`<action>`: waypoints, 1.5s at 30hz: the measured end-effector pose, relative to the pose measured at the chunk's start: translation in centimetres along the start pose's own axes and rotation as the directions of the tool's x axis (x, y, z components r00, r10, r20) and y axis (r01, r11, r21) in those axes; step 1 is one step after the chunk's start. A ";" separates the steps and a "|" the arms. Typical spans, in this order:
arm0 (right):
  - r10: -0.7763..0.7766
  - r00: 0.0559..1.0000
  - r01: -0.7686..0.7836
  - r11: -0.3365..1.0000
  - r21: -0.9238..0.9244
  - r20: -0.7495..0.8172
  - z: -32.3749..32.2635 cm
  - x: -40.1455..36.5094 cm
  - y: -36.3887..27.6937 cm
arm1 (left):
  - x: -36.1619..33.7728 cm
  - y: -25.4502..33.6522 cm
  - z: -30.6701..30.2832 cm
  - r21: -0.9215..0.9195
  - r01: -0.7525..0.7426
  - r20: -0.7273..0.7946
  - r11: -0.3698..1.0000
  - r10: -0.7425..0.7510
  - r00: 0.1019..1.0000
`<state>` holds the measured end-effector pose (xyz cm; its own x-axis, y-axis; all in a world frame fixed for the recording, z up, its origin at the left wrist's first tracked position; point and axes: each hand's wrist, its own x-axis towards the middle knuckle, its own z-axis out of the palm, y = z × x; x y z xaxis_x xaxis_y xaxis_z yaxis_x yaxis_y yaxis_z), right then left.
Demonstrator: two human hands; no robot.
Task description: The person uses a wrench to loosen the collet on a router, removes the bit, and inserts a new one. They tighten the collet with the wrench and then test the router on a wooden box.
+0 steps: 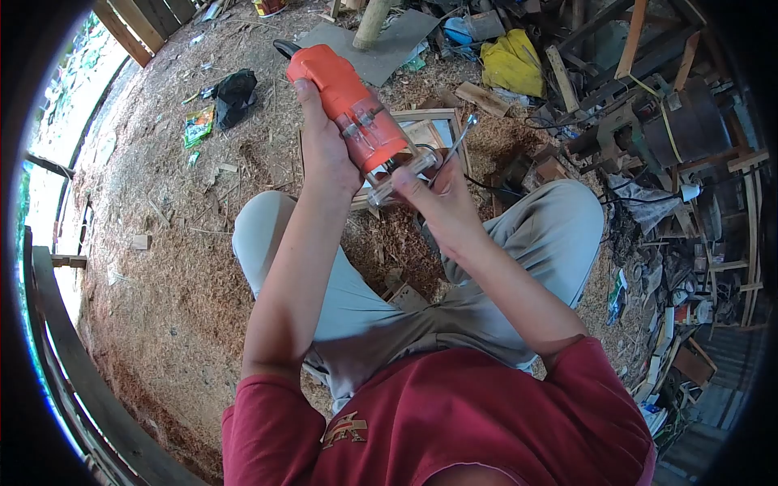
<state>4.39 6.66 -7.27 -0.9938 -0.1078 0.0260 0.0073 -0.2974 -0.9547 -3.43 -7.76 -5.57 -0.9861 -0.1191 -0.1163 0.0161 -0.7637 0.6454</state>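
Note:
An orange trim router (336,93) with a clear plastic base (387,190) is held tilted above my lap, its base toward me. My left hand (328,154) is wrapped round the side of the orange body, the thumb lying along it. At the base end, my right hand (444,198) is closed, its thumb against the clear plastic. A thin silver wrench (463,138) sticks up from the right-hand fingers; its lower part is hidden by them. Behind the router, a wooden frame (442,115) lies on the ground, partly covered by the tool and my hands.
Sawdust and shavings cover the ground (170,324). A black plastic bag (235,97) and a green packet (198,125) lie to the left. A yellow sack (512,63), wood offcuts and a dark motor-like machine (689,125) crowd the right. A black cable (494,189) runs beside my knee.

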 end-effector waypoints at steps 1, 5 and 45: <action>0.066 0.998 -0.065 0.995 0.069 -0.014 -0.4 0.2 -0.1 | 0.2 0.0 -0.2 -0.023 0.023 -0.013 0.999 -0.023 1.000; 0.208 0.973 -0.190 0.968 0.163 -0.101 -2.6 1.3 0.0 | 1.3 0.1 -1.7 -0.084 0.065 0.027 0.994 -0.063 0.998; -0.156 0.942 -0.099 0.717 -0.690 -0.298 -27.8 16.5 12.5 | 12.2 -16.4 -1.9 0.315 -0.214 0.200 0.925 0.156 0.967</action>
<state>-14.96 27.54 -27.04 -0.9700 0.2277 0.0854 0.0277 0.4523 -0.8914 -15.37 2.08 -18.99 -0.9845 -0.1074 0.1388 0.1736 -0.4804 0.8597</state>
